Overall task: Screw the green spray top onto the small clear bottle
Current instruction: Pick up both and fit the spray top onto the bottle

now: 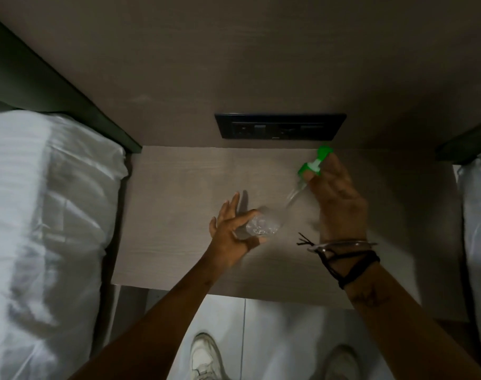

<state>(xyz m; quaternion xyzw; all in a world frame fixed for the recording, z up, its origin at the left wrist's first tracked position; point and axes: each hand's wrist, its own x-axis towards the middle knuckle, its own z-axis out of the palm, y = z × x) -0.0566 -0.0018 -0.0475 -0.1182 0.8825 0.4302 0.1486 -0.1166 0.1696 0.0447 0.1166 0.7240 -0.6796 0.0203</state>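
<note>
The small clear bottle [261, 226] lies tilted over the wooden bedside table [179, 215], gripped near its base by the left hand [231, 237], thumb and forefinger clamped on it, other fingers spread. The green spray top [314, 163] is apart from it, up right, pinched in the right hand [338, 204], its clear tube [292, 197] slanting toward the bottle's mouth. A dark socket panel [280, 130] sits on the wall behind

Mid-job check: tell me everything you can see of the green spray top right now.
The green spray top is bright green plastic with a white collar and a thin clear dip tube trailing from it. The right hand holds it above the bedside table, tilted, tube end slanting down toward the small clear bottle in the left hand. Not yet screwed on.
</note>
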